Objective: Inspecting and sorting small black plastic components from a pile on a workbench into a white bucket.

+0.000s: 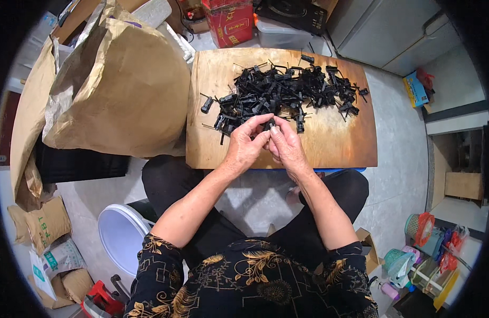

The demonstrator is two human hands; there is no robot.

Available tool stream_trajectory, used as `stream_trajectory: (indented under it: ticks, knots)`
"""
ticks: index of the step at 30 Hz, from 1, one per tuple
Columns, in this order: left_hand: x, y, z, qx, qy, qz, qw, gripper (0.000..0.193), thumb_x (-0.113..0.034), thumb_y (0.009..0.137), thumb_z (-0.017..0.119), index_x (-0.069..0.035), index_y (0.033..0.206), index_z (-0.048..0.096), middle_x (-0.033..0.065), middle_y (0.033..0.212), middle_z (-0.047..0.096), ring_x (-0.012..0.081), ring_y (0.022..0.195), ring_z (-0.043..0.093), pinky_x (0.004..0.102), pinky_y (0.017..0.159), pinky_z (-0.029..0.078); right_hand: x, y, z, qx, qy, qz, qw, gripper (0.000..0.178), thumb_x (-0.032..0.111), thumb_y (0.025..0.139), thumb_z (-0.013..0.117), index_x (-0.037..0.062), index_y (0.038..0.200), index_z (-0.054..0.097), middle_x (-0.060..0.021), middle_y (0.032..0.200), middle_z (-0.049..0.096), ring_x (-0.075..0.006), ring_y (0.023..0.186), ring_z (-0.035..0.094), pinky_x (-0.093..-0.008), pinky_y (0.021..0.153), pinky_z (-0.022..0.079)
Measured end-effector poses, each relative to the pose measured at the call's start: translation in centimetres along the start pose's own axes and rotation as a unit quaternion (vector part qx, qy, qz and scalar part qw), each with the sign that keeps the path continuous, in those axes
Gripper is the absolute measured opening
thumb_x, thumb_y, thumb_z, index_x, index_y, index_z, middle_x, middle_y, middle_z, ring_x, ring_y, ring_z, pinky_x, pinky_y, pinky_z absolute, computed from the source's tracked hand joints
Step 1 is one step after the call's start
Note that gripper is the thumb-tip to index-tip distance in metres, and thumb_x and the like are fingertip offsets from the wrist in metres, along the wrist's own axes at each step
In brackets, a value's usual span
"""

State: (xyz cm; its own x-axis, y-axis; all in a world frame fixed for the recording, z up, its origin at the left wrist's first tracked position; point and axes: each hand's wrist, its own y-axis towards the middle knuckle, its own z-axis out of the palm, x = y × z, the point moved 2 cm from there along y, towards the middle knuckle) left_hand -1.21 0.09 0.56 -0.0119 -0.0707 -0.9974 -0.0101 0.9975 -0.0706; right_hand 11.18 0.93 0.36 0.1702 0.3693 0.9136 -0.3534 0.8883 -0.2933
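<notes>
Both my hands meet over the near edge of a wooden board point(340, 143), pinching one small black plastic part point(269, 125) between them. My left hand point(248, 142) grips it from the left, thumb and fingertips closed together. From the right, my right hand point(287, 144) presses its thumb against the same part. Fingers cover most of it, so its exact shape is hidden. Just beyond my fingertips spreads a heap of similar black plastic parts point(287, 87), several with thin rods sticking out. One loose black part point(207, 104) lies apart at the heap's left.
A large open brown paper sack point(122, 90) stands against the board's left side. Below it sits a white-rimmed bucket point(120, 238). A red box point(228, 24) and a black cooktop point(292, 13) are behind the board. Baskets and bottles point(398, 265) crowd the lower right.
</notes>
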Motion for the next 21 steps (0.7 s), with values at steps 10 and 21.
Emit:
stream_trajectory:
  ticks: [10, 21]
  knots:
    - [0.4, -0.5, -0.4, -0.047, 0.081, 0.063, 0.994, 0.032, 0.001, 0.08, 0.056, -0.005, 0.112, 0.058, 0.0071, 0.09, 0.063, 0.0123, 0.073, 0.058, 0.0253, 0.065, 0.048, -0.1, 0.6, 0.6, 0.007, -0.045, 0.0, 0.999, 0.029, 0.016, 0.094, 0.043, 0.0051, 0.121, 0.045, 0.0053, 0.067, 0.043, -0.0029, 0.056, 0.037, -0.0191, 0.049, 0.033]
    - [-0.2, 0.2, -0.3, -0.002, 0.144, 0.043, 0.989, 0.029, 0.0, 0.082, 0.055, -0.008, 0.11, 0.054, 0.0101, 0.084, 0.063, 0.0144, 0.07, 0.062, 0.0263, 0.063, 0.05, -1.3, 1.5, -1.1, 0.011, -0.135, -0.054, 0.989, 0.032, 0.024, 0.094, 0.045, 0.0092, 0.123, 0.044, 0.0046, 0.063, 0.043, -0.0043, 0.054, 0.041, -0.0196, 0.048, 0.035]
